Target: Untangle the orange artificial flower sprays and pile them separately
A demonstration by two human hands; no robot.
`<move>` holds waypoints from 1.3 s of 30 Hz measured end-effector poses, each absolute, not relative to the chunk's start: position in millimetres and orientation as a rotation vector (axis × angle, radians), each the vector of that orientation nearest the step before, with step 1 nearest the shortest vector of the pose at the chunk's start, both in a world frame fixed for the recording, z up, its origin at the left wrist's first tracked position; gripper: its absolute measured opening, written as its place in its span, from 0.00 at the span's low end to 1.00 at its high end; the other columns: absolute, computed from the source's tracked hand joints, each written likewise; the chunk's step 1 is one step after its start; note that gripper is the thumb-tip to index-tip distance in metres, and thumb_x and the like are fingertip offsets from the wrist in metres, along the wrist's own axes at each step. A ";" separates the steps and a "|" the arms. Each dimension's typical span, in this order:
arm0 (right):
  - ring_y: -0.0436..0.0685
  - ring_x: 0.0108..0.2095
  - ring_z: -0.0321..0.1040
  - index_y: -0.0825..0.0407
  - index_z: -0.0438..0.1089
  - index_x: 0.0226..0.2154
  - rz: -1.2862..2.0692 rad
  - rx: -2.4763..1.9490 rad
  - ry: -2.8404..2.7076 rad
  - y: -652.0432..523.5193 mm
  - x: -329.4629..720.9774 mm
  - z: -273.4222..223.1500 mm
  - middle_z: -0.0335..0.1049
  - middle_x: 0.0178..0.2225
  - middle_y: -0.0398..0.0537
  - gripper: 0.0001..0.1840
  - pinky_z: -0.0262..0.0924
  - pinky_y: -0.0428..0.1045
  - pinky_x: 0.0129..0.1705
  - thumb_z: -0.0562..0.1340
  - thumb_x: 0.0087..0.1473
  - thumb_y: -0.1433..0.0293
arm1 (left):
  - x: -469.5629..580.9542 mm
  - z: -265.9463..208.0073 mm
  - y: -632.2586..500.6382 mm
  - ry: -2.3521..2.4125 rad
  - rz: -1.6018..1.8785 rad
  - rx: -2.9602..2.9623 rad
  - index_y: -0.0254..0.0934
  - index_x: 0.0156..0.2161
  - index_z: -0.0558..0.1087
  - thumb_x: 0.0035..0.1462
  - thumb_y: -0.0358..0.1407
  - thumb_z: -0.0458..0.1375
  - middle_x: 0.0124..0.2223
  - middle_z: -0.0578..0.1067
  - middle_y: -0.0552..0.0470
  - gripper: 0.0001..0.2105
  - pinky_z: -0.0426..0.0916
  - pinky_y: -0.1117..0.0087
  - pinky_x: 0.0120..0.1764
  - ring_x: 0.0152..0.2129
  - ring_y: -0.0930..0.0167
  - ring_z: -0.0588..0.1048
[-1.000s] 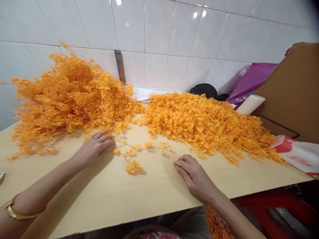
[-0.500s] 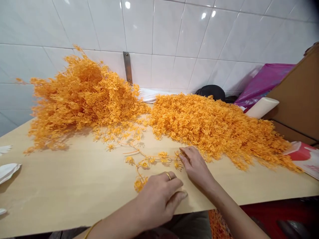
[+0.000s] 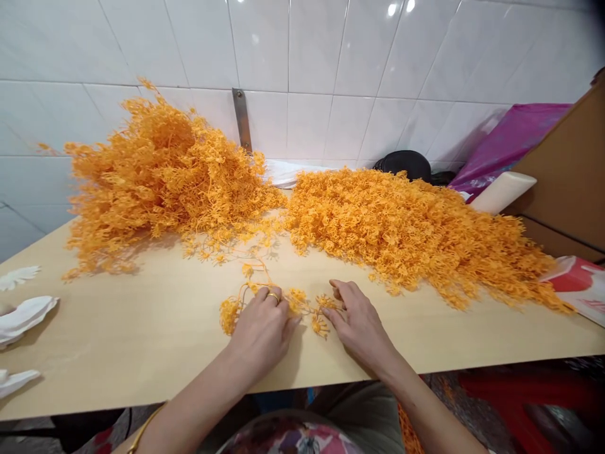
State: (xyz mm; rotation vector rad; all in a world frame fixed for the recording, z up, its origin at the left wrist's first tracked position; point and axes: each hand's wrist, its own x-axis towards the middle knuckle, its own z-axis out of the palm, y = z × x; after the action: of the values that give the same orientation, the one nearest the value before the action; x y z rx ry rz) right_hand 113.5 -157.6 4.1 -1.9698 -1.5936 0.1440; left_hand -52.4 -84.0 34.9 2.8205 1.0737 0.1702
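Note:
An orange artificial flower sprig (image 3: 297, 300) lies across the table in front of me, its thin stem carrying several small blooms. My left hand (image 3: 262, 325), with a gold ring, is curled over the middle of the stem and closed on it; the fingertips are partly hidden. At the sprig's right end, my right hand (image 3: 359, 321) has its thumb and fingers around a small bloom. One orange bloom cluster (image 3: 229, 315) sticks out left of my left hand. Behind, a stem reaches back toward the left pile of orange sprigs (image 3: 165, 176).
A second pile of orange sprigs (image 3: 401, 227) spreads over the back right. White petal-like pieces (image 3: 28, 318) lie at the left edge. Toward the right stand a white roll (image 3: 503, 192), a cardboard box (image 3: 562, 170) and a red-and-white packet (image 3: 576, 284). A tiled wall (image 3: 312, 50) closes the back.
My left hand has moved left and away from me onto the stem. The sprig has shifted slightly left, with my right hand still at its right end. The camera view has tilted down a little.

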 end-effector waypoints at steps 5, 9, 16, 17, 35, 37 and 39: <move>0.54 0.32 0.60 0.52 0.63 0.30 0.255 -1.955 -1.575 -155.3 107.7 6.1 0.65 0.29 0.45 0.04 0.53 0.48 0.34 0.54 0.47 0.72 | -48.1 19.1 -92.4 0.988 0.468 2.490 0.34 0.51 0.61 0.51 0.39 0.49 0.54 0.60 0.39 0.21 0.53 0.56 0.51 0.53 0.59 0.55; 0.49 0.24 0.58 0.52 0.59 0.25 0.469 -1.711 -1.282 -147.0 107.4 7.5 0.61 0.23 0.41 0.05 0.53 0.45 0.26 0.53 0.50 0.69 | -41.8 18.0 -91.1 0.921 0.687 1.856 0.38 0.55 0.55 0.47 0.40 0.55 0.56 0.58 0.40 0.29 0.54 0.57 0.51 0.54 0.61 0.55; 0.52 0.32 0.60 0.52 0.61 0.29 0.188 -1.572 -1.147 -138.8 94.7 14.7 0.63 0.28 0.45 0.04 0.56 0.48 0.36 0.54 0.50 0.68 | -11.3 25.7 -95.8 0.654 0.561 0.573 0.33 0.33 0.68 0.42 0.37 0.61 0.31 0.72 0.48 0.12 0.67 0.68 0.35 0.27 0.72 0.72; 0.53 0.33 0.60 0.52 0.62 0.29 0.158 -1.589 -1.202 -141.0 92.3 14.5 0.64 0.29 0.46 0.04 0.55 0.49 0.37 0.54 0.50 0.69 | -8.4 24.9 -94.6 0.649 0.577 0.527 0.33 0.31 0.68 0.42 0.36 0.61 0.28 0.72 0.50 0.10 0.67 0.70 0.32 0.24 0.74 0.71; 0.48 0.21 0.56 0.55 0.65 0.21 0.603 -1.555 -1.250 -145.2 93.7 10.8 0.60 0.18 0.42 0.17 0.52 0.43 0.23 0.52 0.52 0.61 | -8.7 4.2 -106.2 0.766 0.829 1.266 0.34 0.18 0.67 0.49 0.42 0.53 0.19 0.66 0.53 0.15 0.57 0.74 0.25 0.18 0.75 0.62; 0.47 0.19 0.52 0.54 0.62 0.18 0.562 -1.590 -1.238 -145.2 90.9 9.9 0.56 0.16 0.40 0.17 0.49 0.43 0.22 0.53 0.51 0.61 | -10.1 2.3 -108.1 0.815 0.817 1.377 0.34 0.17 0.66 0.50 0.43 0.51 0.17 0.65 0.53 0.17 0.56 0.73 0.24 0.17 0.75 0.62; 0.46 0.18 0.51 0.54 0.61 0.18 0.567 -1.594 -1.172 -143.3 94.9 8.3 0.55 0.15 0.38 0.16 0.48 0.43 0.21 0.55 0.50 0.61 | -12.0 0.9 -110.8 0.841 0.804 1.438 0.34 0.17 0.64 0.51 0.43 0.50 0.16 0.63 0.54 0.17 0.55 0.73 0.22 0.16 0.76 0.60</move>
State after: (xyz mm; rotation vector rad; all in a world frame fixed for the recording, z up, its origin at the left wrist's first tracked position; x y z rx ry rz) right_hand 94.9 -143.3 8.3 -1.5937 -1.1717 0.5669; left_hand -12.0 -110.8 0.9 1.4385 0.8413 0.8043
